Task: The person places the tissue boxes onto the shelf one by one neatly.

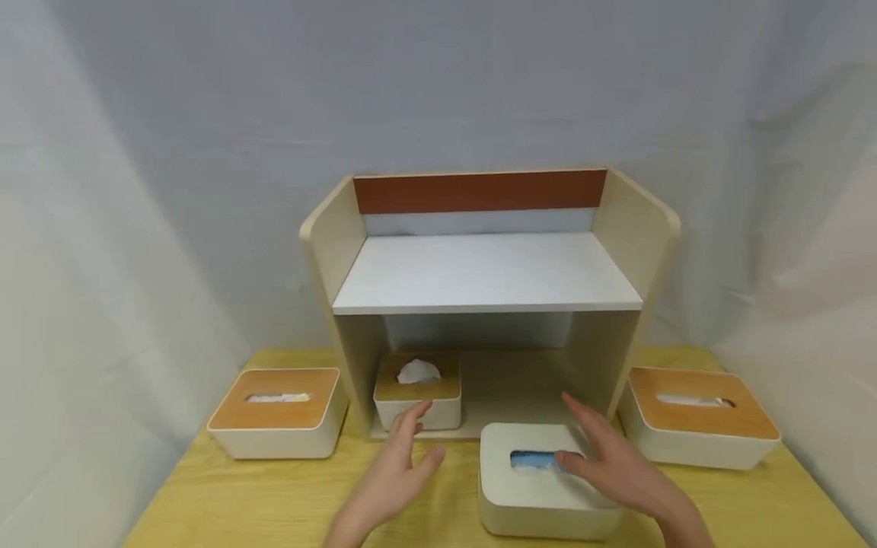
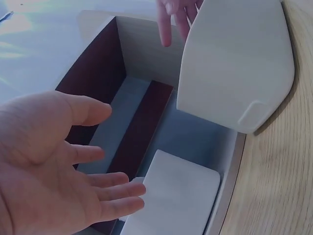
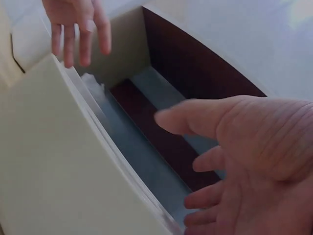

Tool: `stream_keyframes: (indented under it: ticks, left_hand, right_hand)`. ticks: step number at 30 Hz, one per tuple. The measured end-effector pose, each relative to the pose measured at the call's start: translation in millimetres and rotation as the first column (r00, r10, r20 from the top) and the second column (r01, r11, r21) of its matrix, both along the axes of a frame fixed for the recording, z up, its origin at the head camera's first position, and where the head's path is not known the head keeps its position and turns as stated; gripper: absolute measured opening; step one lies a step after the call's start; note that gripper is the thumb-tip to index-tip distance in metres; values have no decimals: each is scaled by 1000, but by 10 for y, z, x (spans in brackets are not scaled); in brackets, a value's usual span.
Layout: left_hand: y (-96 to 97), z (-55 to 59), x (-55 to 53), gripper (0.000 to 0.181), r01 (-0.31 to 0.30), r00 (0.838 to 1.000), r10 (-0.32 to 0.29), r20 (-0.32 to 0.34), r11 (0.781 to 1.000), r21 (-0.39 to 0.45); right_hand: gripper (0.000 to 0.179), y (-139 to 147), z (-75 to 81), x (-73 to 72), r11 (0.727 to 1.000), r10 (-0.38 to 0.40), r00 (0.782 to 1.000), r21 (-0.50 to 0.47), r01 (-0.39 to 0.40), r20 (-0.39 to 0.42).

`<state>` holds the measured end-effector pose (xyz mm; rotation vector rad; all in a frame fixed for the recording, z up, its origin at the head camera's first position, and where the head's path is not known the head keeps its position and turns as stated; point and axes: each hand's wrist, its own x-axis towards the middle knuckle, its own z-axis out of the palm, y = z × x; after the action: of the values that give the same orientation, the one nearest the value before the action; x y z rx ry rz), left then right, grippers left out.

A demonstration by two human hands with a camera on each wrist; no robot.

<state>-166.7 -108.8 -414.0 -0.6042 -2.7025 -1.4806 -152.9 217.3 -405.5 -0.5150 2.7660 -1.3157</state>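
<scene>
Yellow table (image 1: 274, 506); white box (image 1: 527, 491), blue contents (image 1: 530, 460) inside; left hand (image 1: 396, 476) and right hand (image 1: 620, 468), grip released.

Shows yellow wood grain across the table (image 1: 452, 498). Bears, towards the back, a shelf (image 1: 626, 217) with a white upper board (image 1: 486, 274). Also carries a left box (image 1: 277, 417), orange-lidded, just beside the shelf's left side, and a right box (image 1: 702, 418), likewise orange-lidded, just beside the right. Carries a white box (image 1: 534, 491) in front, right of the middle. On the lower deck (image 1: 510, 388), holds a small box (image 1: 418, 394) at the left end, near the front edge.
</scene>
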Motion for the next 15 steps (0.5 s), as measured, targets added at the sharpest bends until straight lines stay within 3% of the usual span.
stream_keyframes:
  ticks: [7, 15]
  left_hand:
    - [-39, -32, 16, 65, 37, 999, -37, 20, 999, -16]
    - [29, -67, 4, 66, 85, 996, -84, 11, 996, -37]
  right_hand:
    - [85, 153, 7, -14, 997, 51, 997, 58, -49, -50]
    - [94, 370, -63, -22, 994, 45, 999, 103, -44, -6]
